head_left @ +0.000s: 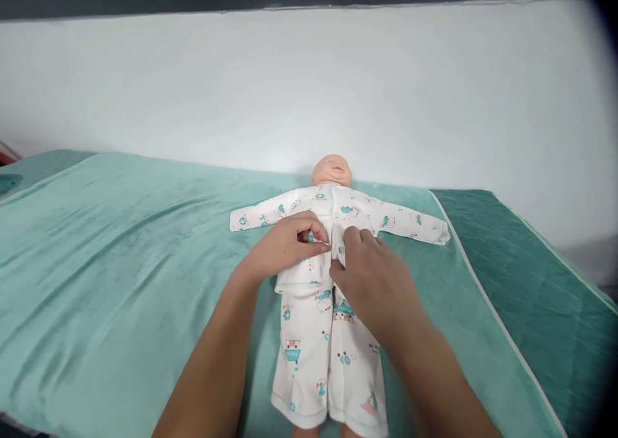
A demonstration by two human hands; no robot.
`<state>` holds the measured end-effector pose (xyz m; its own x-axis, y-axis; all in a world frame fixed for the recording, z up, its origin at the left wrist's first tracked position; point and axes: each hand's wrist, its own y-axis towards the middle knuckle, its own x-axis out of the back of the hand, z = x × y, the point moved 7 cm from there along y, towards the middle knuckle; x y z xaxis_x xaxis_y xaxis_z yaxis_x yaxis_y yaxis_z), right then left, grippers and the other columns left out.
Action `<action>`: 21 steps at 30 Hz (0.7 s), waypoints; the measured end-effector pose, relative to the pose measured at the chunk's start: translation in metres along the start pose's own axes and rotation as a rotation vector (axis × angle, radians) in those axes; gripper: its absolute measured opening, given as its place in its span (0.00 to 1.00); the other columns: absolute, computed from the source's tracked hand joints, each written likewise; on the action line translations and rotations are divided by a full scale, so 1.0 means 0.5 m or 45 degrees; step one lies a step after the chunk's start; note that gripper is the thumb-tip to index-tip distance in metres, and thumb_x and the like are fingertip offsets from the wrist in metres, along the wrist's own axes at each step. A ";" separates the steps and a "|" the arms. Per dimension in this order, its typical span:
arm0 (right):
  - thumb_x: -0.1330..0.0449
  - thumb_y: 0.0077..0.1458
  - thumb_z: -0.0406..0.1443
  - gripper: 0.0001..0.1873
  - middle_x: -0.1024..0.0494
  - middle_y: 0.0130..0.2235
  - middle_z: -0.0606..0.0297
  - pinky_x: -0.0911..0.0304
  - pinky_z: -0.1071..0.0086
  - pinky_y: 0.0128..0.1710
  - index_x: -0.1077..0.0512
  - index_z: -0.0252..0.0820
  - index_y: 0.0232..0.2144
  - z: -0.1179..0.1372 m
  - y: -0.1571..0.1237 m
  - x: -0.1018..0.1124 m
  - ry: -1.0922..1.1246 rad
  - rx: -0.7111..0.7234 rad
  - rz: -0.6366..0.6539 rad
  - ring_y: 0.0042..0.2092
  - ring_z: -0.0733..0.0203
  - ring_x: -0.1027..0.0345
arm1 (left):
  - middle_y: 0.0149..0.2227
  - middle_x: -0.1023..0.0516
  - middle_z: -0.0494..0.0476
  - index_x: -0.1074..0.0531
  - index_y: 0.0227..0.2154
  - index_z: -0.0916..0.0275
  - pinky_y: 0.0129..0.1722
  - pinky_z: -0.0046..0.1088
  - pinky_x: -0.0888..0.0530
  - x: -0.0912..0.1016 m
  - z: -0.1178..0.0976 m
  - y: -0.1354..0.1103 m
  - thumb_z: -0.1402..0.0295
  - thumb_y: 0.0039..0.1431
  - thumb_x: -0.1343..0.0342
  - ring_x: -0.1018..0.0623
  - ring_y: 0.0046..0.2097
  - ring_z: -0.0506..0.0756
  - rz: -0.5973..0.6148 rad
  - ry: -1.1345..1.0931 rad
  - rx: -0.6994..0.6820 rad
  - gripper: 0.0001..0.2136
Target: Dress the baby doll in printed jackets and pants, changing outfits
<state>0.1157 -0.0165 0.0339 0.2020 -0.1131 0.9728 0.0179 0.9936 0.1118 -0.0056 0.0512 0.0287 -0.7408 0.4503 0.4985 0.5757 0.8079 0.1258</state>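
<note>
A baby doll (333, 169) lies on its back, dressed in a white printed baby shirt (309, 201) and matching white pants (304, 341). The shirt's long sleeves are spread out to both sides. At the middle of the shirt front, my left hand (292, 241) pinches one edge between thumb and forefinger. My right hand (371, 270) is closed on the opposite front edge, folding it back a little so that a small round snap (341, 250) shows. The two hands are close together but apart. The doll's feet are partly cut off at the bottom.
A light green plush blanket (120, 264) with some wrinkles covers the bed beneath the doll. Darker green quilted bedding (531, 277) shows at the right, past the blanket's pale edge. A white wall (290, 84) stands behind the doll's head.
</note>
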 end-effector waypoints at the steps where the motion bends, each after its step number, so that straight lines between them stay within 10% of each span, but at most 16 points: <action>1: 0.43 0.59 0.32 0.07 0.29 0.38 0.58 0.51 0.68 0.28 0.40 0.43 0.35 -0.002 0.001 0.000 0.001 -0.006 -0.005 0.39 0.54 0.32 | 0.36 0.27 0.51 0.25 0.29 0.59 0.36 0.28 0.34 0.000 0.000 0.000 0.64 0.55 0.38 0.34 0.34 0.50 -0.011 0.001 0.006 0.05; 13: 0.47 0.59 0.35 0.13 0.33 0.23 0.67 0.54 0.67 0.26 0.44 0.45 0.24 -0.043 0.034 -0.002 0.425 -0.020 -0.124 0.25 0.63 0.45 | 0.26 0.28 0.50 0.26 0.30 0.63 0.27 0.24 0.35 -0.015 -0.002 -0.005 0.59 0.55 0.36 0.32 0.28 0.47 -0.050 -0.383 0.127 0.11; 21: 0.42 0.55 0.38 0.06 0.34 0.25 0.71 0.48 0.71 0.25 0.30 0.43 0.28 -0.097 0.037 -0.035 1.401 -0.120 0.288 0.26 0.66 0.43 | 0.26 0.24 0.52 0.25 0.31 0.64 0.30 0.25 0.26 -0.030 0.002 0.001 0.62 0.54 0.35 0.25 0.28 0.48 -0.077 -0.607 0.158 0.10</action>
<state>0.1601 0.0042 0.0092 0.9626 0.0895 0.2556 -0.0641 0.9923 -0.1060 0.0055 0.0452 0.0203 -0.8640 0.5017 0.0418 0.5029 0.8640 0.0246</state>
